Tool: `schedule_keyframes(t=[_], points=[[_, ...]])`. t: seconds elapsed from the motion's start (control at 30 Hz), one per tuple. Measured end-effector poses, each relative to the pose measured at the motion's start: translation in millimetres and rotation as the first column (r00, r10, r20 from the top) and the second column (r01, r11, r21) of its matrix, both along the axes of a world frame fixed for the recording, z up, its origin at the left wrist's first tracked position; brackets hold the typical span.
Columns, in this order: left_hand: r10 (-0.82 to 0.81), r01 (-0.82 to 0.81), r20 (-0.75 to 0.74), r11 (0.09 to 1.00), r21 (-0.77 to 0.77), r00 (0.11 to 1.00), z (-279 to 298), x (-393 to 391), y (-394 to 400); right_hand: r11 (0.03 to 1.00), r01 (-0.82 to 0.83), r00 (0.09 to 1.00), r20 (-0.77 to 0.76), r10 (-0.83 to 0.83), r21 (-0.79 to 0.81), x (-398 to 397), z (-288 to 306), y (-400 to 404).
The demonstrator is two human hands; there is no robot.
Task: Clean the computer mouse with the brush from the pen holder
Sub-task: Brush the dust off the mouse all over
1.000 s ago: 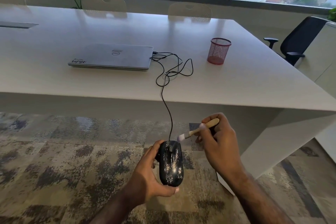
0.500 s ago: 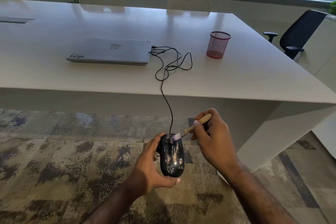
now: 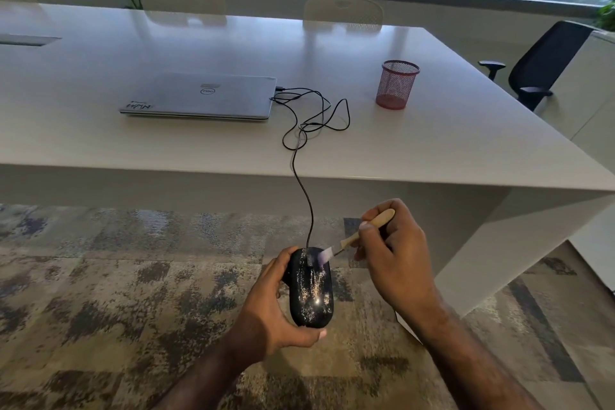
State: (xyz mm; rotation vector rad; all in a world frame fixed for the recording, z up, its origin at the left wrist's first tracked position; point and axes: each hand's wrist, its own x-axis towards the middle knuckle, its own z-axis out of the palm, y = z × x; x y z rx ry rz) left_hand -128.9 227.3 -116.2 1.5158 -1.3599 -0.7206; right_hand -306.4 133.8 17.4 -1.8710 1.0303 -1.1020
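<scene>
Brush (image 3: 357, 236) bristles on speckled mouse (image 3: 311, 289)

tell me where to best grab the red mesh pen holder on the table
Grip the red mesh pen holder round its side wall near the middle, coming from the table's near edge. It stands upright with bare tabletop around it, and its round, slightly tapered wall probably suits a wrap grip.

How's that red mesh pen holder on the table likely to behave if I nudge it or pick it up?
The pen holder is open wire mesh and looks empty, so it is probably light and would slide on the glossy table rather than resist. It stands upright and taller than wide, so a push near the rim might tip it. On its side, the round body could roll.
</scene>
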Motion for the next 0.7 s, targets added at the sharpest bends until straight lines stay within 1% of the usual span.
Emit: schedule_keyframes(t=[0.07, 0.3, 0.4, 0.53, 0.7], points=[[-0.001, 0.001, 0.001, 1.0, -0.003, 1.0, 1.3, -0.6, -0.6, 1.0, -0.002, 1.0, 0.007, 0.002, -0.009, 1.6, 0.5, 1.0], [-0.012, 0.012, 0.002, 1.0, -0.002, 1.0, 3.2, -1.2, -0.9, 0.999, -0.034, 0.995, -0.09, 0.032, -0.023, 7.3, -4.8, 5.9], [-0.007, 0.007, 0.014, 1.0, 0.007, 1.0, 3.7, -1.4, 1.0, 0.999, -0.009, 0.998, -0.065, 0.007, -0.032, 4.3, -2.3, 5.0], [-0.002, 0.002, -0.007, 1.0, 0.021, 1.0, 5.5, -2.7, 1.4, 0.999, 0.026, 0.999, -0.021, -0.027, -0.046, 4.1, 0.3, 3.4], [0.005, -0.005, 0.018, 1.0, 0.01, 1.0, 8.9, -3.5, 1.1, 0.999, -0.04, 0.994, -0.101, 0.039, -0.002, 5.0, -3.5, 8.0]])
